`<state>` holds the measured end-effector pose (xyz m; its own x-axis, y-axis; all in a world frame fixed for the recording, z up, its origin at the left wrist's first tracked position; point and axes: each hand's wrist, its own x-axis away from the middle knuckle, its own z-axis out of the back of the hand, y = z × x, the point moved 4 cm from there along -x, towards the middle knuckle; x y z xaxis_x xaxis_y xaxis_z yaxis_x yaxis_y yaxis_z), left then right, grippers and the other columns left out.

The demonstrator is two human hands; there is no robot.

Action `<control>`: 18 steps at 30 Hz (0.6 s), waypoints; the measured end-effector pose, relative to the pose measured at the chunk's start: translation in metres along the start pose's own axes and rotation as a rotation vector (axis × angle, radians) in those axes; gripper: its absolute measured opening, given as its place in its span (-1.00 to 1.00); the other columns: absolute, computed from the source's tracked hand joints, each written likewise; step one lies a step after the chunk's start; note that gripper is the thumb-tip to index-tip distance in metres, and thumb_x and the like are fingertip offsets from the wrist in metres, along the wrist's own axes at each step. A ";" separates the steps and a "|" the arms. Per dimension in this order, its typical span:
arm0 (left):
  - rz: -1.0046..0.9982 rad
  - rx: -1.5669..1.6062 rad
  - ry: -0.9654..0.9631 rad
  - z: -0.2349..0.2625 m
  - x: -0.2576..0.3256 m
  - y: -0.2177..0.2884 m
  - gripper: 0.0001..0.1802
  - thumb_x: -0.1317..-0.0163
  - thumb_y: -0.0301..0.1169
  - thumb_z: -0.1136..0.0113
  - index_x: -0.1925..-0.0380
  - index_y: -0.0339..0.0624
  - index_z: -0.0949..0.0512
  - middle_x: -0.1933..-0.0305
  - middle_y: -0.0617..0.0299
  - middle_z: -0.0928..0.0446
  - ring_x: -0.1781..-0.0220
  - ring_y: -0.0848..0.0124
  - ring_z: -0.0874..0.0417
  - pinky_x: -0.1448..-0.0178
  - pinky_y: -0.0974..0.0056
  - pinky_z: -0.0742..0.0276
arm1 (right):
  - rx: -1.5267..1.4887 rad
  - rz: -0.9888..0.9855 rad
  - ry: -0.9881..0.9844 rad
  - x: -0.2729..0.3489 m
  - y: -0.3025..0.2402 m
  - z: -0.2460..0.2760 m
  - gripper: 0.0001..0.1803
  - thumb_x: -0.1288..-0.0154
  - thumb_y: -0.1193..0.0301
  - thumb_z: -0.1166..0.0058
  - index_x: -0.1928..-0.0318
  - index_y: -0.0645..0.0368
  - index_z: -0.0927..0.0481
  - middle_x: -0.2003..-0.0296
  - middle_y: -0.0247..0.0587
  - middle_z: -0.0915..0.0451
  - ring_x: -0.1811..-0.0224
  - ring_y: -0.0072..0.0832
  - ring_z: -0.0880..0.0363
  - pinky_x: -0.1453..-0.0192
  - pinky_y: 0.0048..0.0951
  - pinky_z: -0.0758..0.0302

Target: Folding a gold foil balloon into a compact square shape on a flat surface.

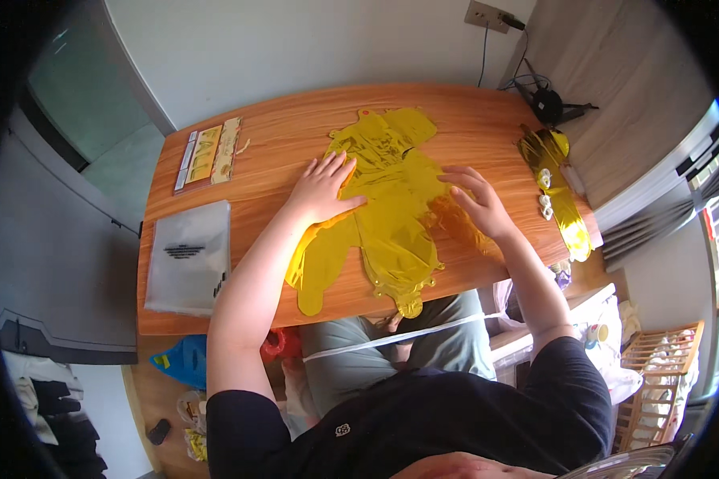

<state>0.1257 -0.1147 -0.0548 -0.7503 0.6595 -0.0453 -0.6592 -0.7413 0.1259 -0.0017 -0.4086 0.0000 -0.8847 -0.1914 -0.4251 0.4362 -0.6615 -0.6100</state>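
Observation:
A flat, deflated gold foil balloon [391, 215] is spread over the middle of the table, with rounded lobes and small tabs along its outline. On its left part my left hand [324, 190] lies with fingers spread, next to a folded orange-yellow edge. My right hand [481, 203] is at the balloon's right side, fingers apart and slightly bent, with nothing visible in them. Orange reflections show on the crumpled foil under that hand. Whether its fingertips touch the foil I cannot tell.
The wooden table [280, 120] bears a clear plastic bag [188, 255] and a flat printed pack [208, 156] at left. Another gold foil piece [563, 203] with white ribbon rolls [545, 191] lies along the right edge. A black router [547, 104] stands at the back right corner.

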 end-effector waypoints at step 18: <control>0.009 0.005 -0.010 0.003 0.001 0.005 0.10 -0.29 0.45 -0.01 -0.61 -0.01 -0.06 -0.71 0.08 0.06 -0.73 0.17 0.09 -0.74 0.00 0.20 | 0.198 -0.739 0.055 -0.201 0.191 -0.024 -0.10 0.09 0.01 -0.58 -0.18 0.34 -0.56 -0.10 0.19 -0.63 -0.14 -0.12 -0.66 0.00 -0.23 -0.69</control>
<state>0.1219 -0.1174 -0.0510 -0.7556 0.6542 -0.0339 -0.6523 -0.7466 0.1309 0.2633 -0.4787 -0.0471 -0.9230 0.3845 0.0106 -0.3079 -0.7221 -0.6194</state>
